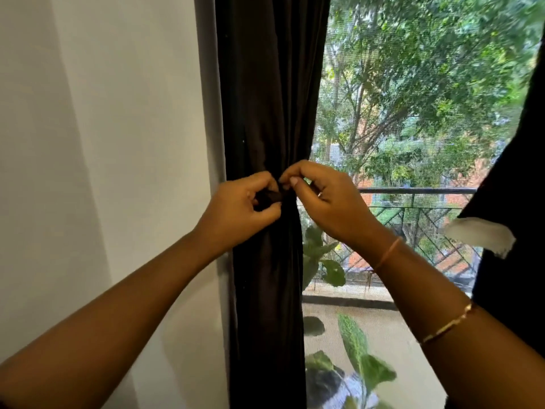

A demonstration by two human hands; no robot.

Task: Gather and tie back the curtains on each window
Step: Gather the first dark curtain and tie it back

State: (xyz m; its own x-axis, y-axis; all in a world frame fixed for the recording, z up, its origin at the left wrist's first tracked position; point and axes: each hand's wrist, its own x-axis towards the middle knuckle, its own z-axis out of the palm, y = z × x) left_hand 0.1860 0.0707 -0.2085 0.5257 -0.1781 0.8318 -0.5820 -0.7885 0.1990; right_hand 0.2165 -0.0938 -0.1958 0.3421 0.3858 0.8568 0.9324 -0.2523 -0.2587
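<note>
— What are your hands holding?

— My left hand point(241, 208) is curled, and its thumb and fingers pinch a short dark piece of cloth, the tie point(266, 198), at the front of the curtain point(265, 98). My right hand point(327, 202) comes from the other side. Its thumb and first finger are pressed together on the end of the same tie, and its other fingers are bent loosely behind. The fingertips of the two hands almost touch.

— Is any hand spread open?

— No, both are closed in a pinch. The tie is as dark as the curtain, so I cannot tell how it goes around or whether there is a knot.

— Where is the curtain?

— It hangs at the left edge of the window point(413, 113), just beside the white wall point(103, 143). At the height of my hands it is gathered narrow; above and below them it is wider.

— What else is around?

— A second dark curtain point(513, 172) stands at the right edge of the window, with a white patch point(477, 234) on it. My right arm has a thin thread band point(389, 252) at the wrist and a gold bracelet point(448, 323) further up. Through the mesh I see a balcony railing point(413, 191), green plants point(321, 261) near the curtain, and trees point(427, 54) behind.
</note>
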